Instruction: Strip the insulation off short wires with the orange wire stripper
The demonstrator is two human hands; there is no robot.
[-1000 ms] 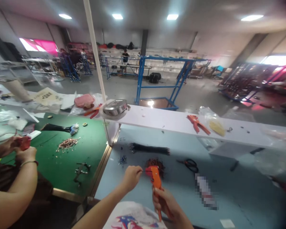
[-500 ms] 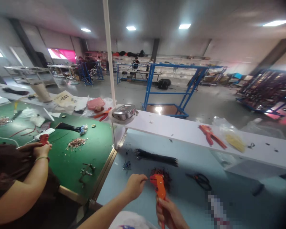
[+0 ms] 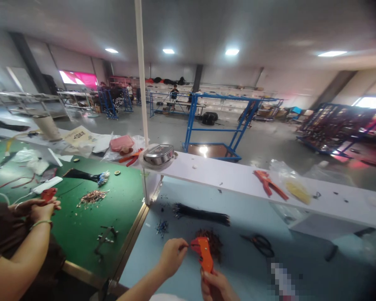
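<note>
Pinching fine wire (image 3: 184, 246), left hand (image 3: 172, 258) meets orange wire stripper (image 3: 203, 254) clenched in right hand (image 3: 213, 287); dark wire heap (image 3: 213, 244) alongside, black wire bundle (image 3: 201, 215) beyond.

Orange wire stripper (image 3: 203, 254) in the right fingers (image 3: 207, 279), dark reddish-brown wire pile (image 3: 213, 244) just behind them, black wire bundle (image 3: 202, 214) farther beyond, black-handled scissors (image 3: 258, 246) to their right, pale blue benchtop (image 3: 181, 192) beneath, green mat (image 3: 122, 217) to their left

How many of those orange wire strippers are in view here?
4. One wire stripper is in the person's right hand, one lies on the white shelf, one lies left of the steel tin, and one is in a co-worker's hands. Others may be hidden.
</note>
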